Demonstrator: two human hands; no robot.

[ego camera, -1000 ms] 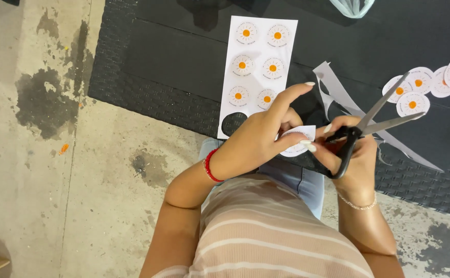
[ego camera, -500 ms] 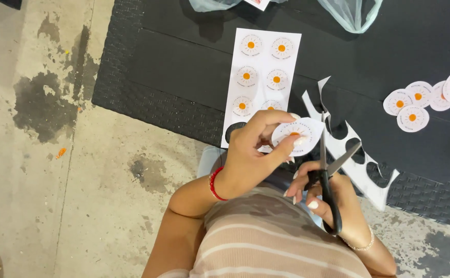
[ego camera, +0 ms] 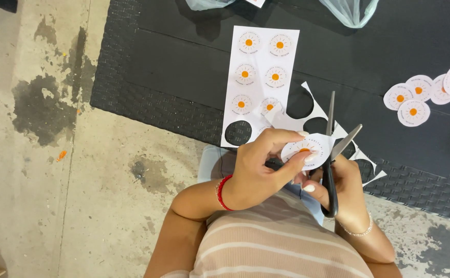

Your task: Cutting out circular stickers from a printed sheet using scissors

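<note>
Centre frame, the left hand (ego camera: 258, 172) pinches a round white paper sticker with an orange sun (ego camera: 306, 150); the right hand (ego camera: 340, 185) grips black-handled scissors (ego camera: 331, 154), blades parted at its edge.

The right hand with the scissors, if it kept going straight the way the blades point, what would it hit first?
Most likely the cut-up white scrap lying on the black table. The right hand aims the scissors up and away past the round paper disc in the left hand. Height above the table is unclear.
</note>
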